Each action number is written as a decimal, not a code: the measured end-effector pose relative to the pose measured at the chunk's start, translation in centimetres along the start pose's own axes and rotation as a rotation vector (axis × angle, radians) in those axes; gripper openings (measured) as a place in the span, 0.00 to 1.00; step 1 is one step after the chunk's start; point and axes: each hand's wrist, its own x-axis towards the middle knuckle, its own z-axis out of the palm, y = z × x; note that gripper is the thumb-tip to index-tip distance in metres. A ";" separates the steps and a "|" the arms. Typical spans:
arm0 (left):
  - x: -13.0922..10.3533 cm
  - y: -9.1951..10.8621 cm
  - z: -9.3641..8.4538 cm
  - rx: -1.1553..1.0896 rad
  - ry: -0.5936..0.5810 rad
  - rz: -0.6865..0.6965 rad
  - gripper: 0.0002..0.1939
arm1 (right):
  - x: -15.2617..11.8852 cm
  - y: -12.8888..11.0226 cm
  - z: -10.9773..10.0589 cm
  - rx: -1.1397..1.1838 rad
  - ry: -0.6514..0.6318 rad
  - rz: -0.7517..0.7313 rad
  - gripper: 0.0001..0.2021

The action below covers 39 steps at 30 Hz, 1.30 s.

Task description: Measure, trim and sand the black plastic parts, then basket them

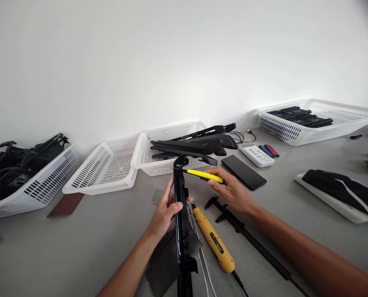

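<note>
A long black plastic trim piece (179, 222) stands on end in front of me, with my left hand (166, 210) wrapped round its middle, thumb on the near face. In my right hand (229, 187) is a yellow utility knife (204, 175), pinched by its handle and pointing left. Its thin tip meets the trim piece's left edge close to the top; whether it cuts in I cannot tell. Just right of the trim piece lies a yellow corded power tool (214, 241). A black caliper (248, 237) rests under my right forearm.
White baskets line the wall: one with black parts (41, 189), an empty-looking one (100, 187), one heaped with long black pieces (159, 169), another (295, 136) at right. A phone (244, 172), a white box (256, 155) and a black-and-white case (335, 196) lie right. Brown sandpaper-like sheet (66, 204) lies left.
</note>
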 end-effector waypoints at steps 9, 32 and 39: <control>0.0 0.1 0.2 0.015 -0.024 0.017 0.56 | 0.3 0.5 -0.6 0.011 -0.051 0.055 0.19; 0.1 -0.2 -0.1 0.069 -0.133 -0.103 0.41 | 0.5 0.9 -0.3 -0.010 0.028 0.093 0.21; 0.1 -0.3 -0.2 0.082 -0.132 -0.095 0.36 | 0.7 0.4 -1.2 -0.008 -0.006 0.087 0.22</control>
